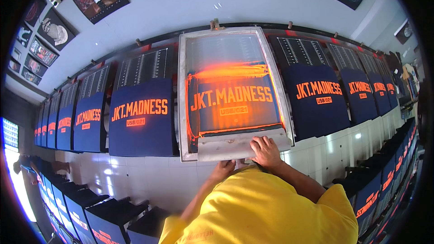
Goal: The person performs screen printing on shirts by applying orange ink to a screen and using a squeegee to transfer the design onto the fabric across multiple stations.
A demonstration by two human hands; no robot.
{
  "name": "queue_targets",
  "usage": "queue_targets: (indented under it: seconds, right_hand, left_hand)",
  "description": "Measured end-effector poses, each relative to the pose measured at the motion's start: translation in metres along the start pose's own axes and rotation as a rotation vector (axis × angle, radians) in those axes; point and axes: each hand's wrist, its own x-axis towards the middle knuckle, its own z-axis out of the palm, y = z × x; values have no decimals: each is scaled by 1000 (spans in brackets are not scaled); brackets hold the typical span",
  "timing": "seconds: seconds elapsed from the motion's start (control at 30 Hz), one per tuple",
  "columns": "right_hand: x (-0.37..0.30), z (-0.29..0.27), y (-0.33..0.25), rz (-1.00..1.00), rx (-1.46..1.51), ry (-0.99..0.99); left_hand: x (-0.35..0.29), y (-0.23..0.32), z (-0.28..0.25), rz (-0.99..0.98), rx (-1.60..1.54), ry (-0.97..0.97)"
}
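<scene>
My right hand (266,152) is closed over the near right part of a wide grey metal squeegee (226,147). The squeegee lies across the near end of a screen printing frame (183,86). Just below its near edge is my left hand (223,170), fingers curled; their tips are partly hidden, and what they hold cannot be made out. Bright orange ink (235,71) forms a thick band across the mesh and streaks down both sides. Orange block lettering shows through the mesh, over a dark blue fabric panel.
Dark blue printed panels (142,131) lie on a row of boards left and right of the frame. A dark rail (158,39) with clamps runs behind them. More printed panels (368,199) line another row at lower right, and others stand at lower left (106,230).
</scene>
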Motion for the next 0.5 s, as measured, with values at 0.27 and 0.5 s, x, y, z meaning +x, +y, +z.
queue_targets:
  seconds: [0.27,0.5]
  right_hand:
    - [-5,-19,1,29,252,23]
    - [-25,-9,99,511,259,395]
  left_hand:
    - [0,27,-15,-298,-1,-147]
    - [-32,131,-94,-257,259,24]
